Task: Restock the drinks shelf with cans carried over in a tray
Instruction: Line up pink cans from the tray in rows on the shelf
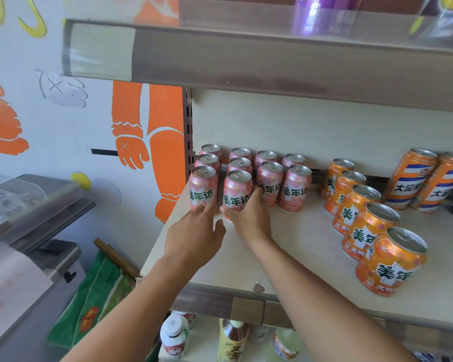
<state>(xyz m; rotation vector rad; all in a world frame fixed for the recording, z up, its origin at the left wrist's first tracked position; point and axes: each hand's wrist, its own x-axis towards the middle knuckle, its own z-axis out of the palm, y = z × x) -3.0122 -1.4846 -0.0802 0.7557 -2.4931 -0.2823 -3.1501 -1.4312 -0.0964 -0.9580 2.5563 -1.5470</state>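
Two hands are at work at the left end of the drinks shelf point(311, 246), where pink cans are being lined up in columns. The front can of the second column point(237, 194) is gripped low on its body by the right hand point(249, 218), fingers curled round its right side and thumb at its base. The left hand point(194, 235) is held open with fingers nearly straight, its fingertips reaching toward the foot of the front can of the first column point(203, 188); whether contact is made cannot be told.

For this step to be done well, the gripped can is best slid straight back until it sits just in front of the can behind it, kept upright, with the label turned outward to match its neighbours. The neighbouring front can should be steadied so it is not nudged off line (the columns stand close together). The third and fourth columns are judged one can short at the front.

The gripped can is short and pink, with a silver lid and pull tab, and green characters edged in white across the front. An orange row point(364, 212) of similar cans is ranged diagonally to the right. No tray is seen.
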